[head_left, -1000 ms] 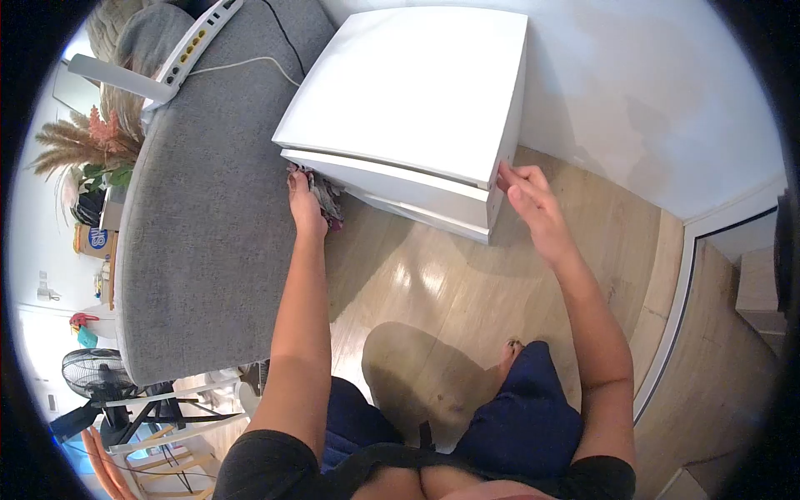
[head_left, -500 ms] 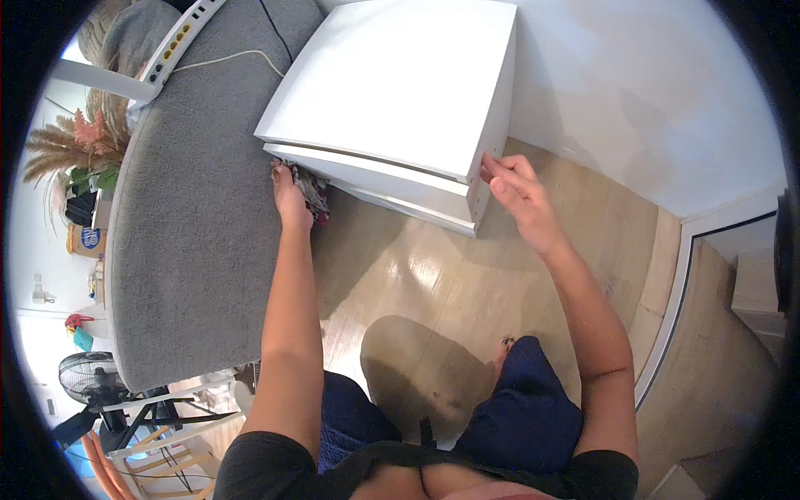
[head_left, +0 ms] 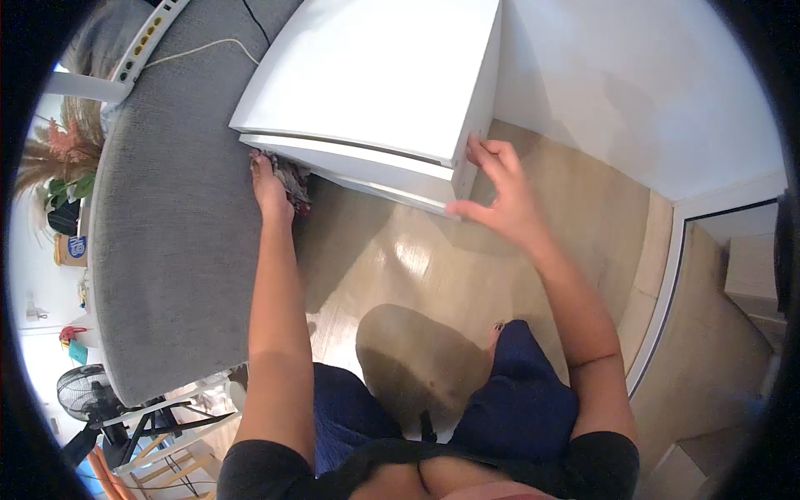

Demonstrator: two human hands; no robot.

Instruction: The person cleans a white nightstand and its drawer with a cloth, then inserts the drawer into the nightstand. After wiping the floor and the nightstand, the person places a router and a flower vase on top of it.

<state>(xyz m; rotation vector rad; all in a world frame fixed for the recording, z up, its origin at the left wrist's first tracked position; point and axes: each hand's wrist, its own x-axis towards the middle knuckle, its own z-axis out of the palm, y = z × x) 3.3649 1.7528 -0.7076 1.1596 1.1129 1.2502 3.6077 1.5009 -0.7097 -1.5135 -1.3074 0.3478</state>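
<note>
A white cabinet [head_left: 367,75] with drawers stands against the wall; its upper drawer front [head_left: 350,158] sits slightly out from the body. My left hand [head_left: 273,196] is at the drawer front's left end, closed around a crumpled patterned cloth [head_left: 293,179]; its fingertips are partly hidden under the drawer edge. At the right end, my right hand [head_left: 510,200] has its fingers spread. Those fingertips touch the cabinet's right side, while the thumb reaches to the lower front corner.
A grey sofa [head_left: 183,225] runs along the left side, bearing a white router [head_left: 146,42] and cables. A fan [head_left: 83,392] and a white rack stand beyond its near end. White wall [head_left: 642,100] and a framed glass panel [head_left: 708,308] lie to the right. Wooden floor [head_left: 400,258] is below.
My right hand has opened, its thumb moving away from the fingers toward the drawer's front corner. The left hand keeps the cloth at the left end. The whole view has shifted slightly.
</note>
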